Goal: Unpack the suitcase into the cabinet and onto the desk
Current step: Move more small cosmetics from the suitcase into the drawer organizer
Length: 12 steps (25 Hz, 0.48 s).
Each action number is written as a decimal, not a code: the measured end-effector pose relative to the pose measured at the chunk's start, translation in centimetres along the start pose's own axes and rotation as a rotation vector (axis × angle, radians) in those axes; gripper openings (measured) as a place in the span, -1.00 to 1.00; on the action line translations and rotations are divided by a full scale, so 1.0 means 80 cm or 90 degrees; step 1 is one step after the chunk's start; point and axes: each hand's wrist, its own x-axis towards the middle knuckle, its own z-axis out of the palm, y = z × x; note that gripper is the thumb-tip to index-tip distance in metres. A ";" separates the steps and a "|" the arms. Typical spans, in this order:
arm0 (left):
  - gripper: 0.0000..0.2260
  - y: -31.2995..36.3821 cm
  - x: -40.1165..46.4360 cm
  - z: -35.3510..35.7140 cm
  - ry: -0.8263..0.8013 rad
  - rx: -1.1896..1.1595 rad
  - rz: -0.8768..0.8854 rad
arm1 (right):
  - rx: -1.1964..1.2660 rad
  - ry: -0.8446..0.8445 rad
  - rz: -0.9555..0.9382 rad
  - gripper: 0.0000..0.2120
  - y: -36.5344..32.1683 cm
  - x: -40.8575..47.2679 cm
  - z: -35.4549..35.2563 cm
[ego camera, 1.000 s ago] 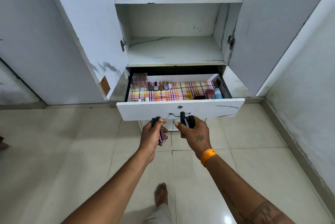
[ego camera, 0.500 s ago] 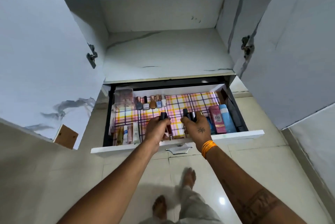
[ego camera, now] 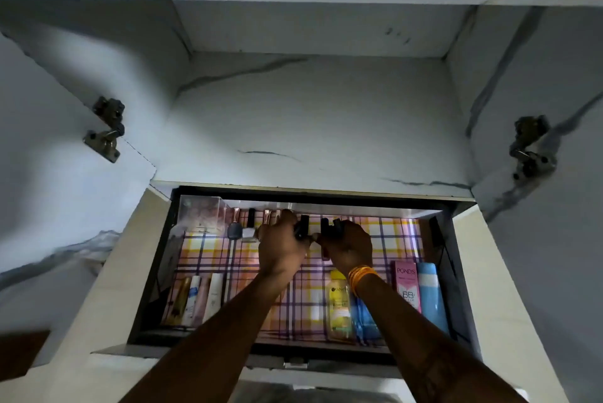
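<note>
Both hands are over the back half of the open drawer (ego camera: 456, 272), which is pulled out of the white marble-veined cabinet (ego camera: 310, 115).

Left hand (ego camera: 282, 247): fingers curled round a small dark cylindrical tube (ego camera: 303, 224), cap end poking up past the knuckles. Right hand (ego camera: 349, 247): fingers curled round a couple of similar dark tubes (ego camera: 328, 226), squared caps showing above the fist; exact count is hard to tell. The two hands sit just beside each other, thumbs nearly touching. Orange bangles (ego camera: 360, 273) on the right wrist.

Drawer floor is lined with a glossy plaid sheet (ego camera: 391, 239) in pink, yellow and purple. Back left corner: a clear rigid plastic box (ego camera: 202, 213), then a row of small nail-polish bottles (ego camera: 243, 228) upright along the back wall, partly hidden by the left hand.

Front left: several slim tubes (ego camera: 195, 300) lying side by side. Front right: a clear yellow Garnier bottle (ego camera: 339, 304), a blue pack (ego camera: 365, 321) touching it, partly under the right forearm, then a flat pink Pond's BB carton (ego camera: 408, 285) and a smooth light-blue cylindrical bottle (ego camera: 430, 295) against the right wall.

Metal hinges (ego camera: 107, 128) on both door sides.
</note>
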 end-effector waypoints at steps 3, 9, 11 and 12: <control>-0.71 0.004 0.022 0.017 0.025 0.087 0.055 | -0.006 -0.029 -0.007 -0.61 0.008 0.028 0.006; -0.87 -0.018 0.036 0.043 0.080 0.133 0.159 | 0.002 0.036 -0.031 -0.64 0.013 0.045 0.015; -0.81 -0.027 0.027 0.037 0.054 0.106 0.194 | -0.005 0.032 -0.038 -0.75 0.017 0.042 0.016; -0.76 -0.031 0.025 0.033 0.017 0.108 0.218 | -0.020 0.024 -0.045 -0.75 0.024 0.042 0.019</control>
